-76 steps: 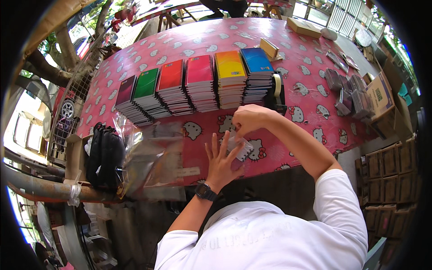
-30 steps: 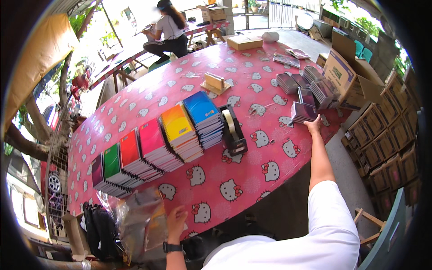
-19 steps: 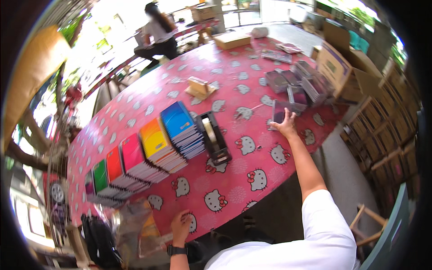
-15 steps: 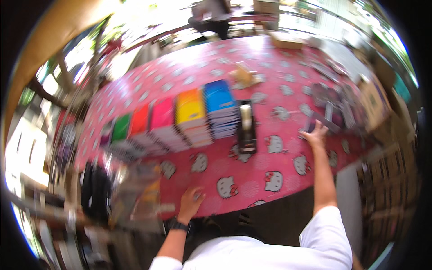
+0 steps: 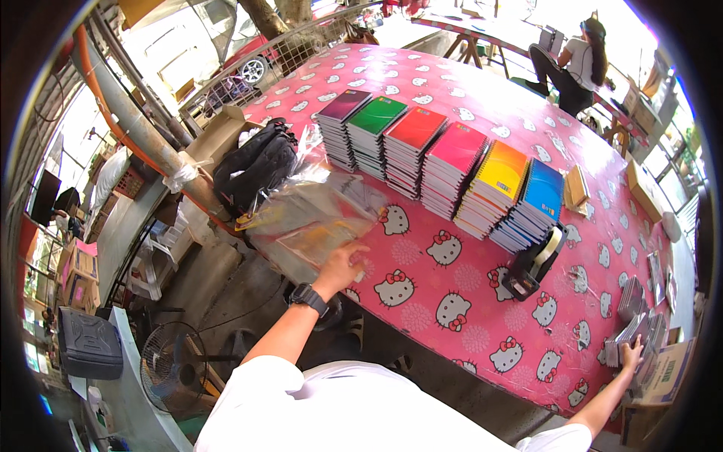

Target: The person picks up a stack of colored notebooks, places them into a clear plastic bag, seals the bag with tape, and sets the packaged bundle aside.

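My left hand (image 5: 341, 270) is over the near edge of the table, by a heap of clear plastic bags (image 5: 312, 218). Its fingers are loosely bent and apart, and I see nothing held in them. Far to the right, my right hand (image 5: 631, 352) lies with spread fingers on a pile of grey plastic-wrapped packs (image 5: 642, 331). Between the hands stands a row of spiral notebook stacks: purple (image 5: 344, 105), green (image 5: 378, 115), red (image 5: 415, 128), pink (image 5: 457, 147), yellow (image 5: 500, 169) and blue (image 5: 543, 191). A black tape dispenser (image 5: 522, 275) is beside the blue stack.
A pink patterned cloth (image 5: 452, 307) covers the table. A black bag (image 5: 256, 166) sits at its left end, near a pole (image 5: 139, 128). A tan block (image 5: 576, 188) lies beyond the blue notebooks. At lower left is a fan (image 5: 175, 365). Another person (image 5: 580, 68) sits at the far right.
My view has swung left and sharpened. My left hand has moved up to the plastic bags. My right hand remains at the wrapped packs, now at the far right of the picture.
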The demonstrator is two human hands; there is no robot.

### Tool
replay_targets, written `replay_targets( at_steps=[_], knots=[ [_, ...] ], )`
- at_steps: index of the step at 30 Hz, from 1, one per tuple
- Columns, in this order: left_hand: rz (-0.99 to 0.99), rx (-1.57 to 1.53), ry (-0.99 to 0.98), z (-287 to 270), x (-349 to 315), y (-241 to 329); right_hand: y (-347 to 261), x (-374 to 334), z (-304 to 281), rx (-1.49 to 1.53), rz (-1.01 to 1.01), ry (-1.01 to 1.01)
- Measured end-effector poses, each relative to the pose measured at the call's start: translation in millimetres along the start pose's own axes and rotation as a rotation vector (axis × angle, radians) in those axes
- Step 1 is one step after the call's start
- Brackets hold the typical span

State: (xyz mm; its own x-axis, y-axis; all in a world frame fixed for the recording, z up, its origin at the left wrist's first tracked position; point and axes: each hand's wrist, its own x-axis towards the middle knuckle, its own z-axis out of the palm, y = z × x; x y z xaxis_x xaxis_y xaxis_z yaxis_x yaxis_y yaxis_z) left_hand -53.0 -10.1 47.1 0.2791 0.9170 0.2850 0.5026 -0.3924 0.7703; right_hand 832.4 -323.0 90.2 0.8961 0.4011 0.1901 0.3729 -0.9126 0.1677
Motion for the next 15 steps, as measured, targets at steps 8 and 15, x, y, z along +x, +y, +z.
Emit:
replay_targets(
  at_steps=[8,15],
  knots=[
    [-0.084,0.396,0.249,-62.4,6.6,-84.2,-350.5,-278.3,-149.4,1.777,-0.881,-0.377],
    [0.049,0.413,0.372,-90.9,54.0,-121.1,-600.6,-565.3,-195.7,1.251,-1.539,-0.861]
  ],
)
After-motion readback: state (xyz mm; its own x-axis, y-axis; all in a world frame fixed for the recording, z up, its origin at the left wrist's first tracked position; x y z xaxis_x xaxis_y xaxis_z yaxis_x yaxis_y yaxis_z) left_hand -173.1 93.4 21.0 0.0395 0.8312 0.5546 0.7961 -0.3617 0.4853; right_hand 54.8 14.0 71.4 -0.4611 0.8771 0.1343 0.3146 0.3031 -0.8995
